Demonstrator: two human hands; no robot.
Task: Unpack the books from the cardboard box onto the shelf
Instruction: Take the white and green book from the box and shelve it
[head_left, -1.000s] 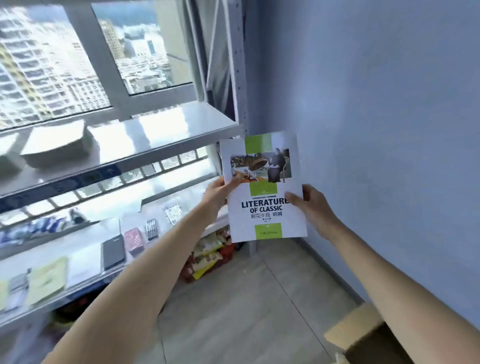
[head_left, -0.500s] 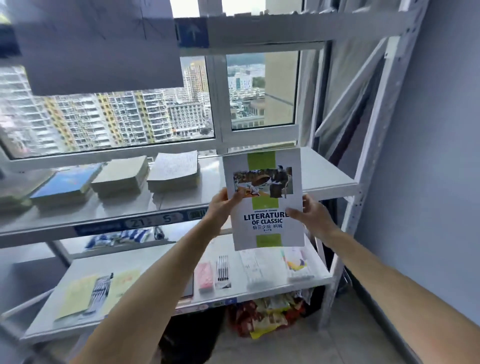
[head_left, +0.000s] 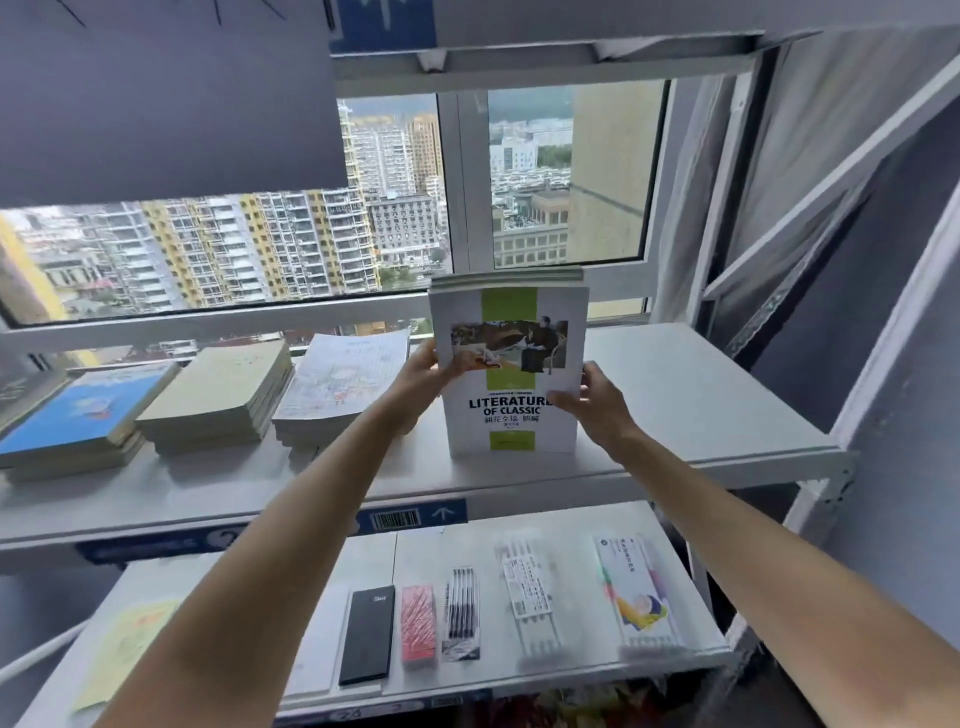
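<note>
We hold the books (head_left: 511, 364) upright, a small stack with "LITERATURE OF CLASSIC" in front, its bottom edge on the shelf (head_left: 701, 395) right of three flat book piles (head_left: 218, 395); our left hand (head_left: 423, 371) grips the left edge, our right hand (head_left: 597, 402) the right edge

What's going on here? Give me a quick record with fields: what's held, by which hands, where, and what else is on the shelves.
held: stack of books, upright, "Literature of Classic" cover facing the camera
left hand: grips its left edge
right hand: grips its right edge
where: bottom edge at the middle shelf
beside it: three flat book stacks to the left
lower shelf: pens and stationery packs
</note>
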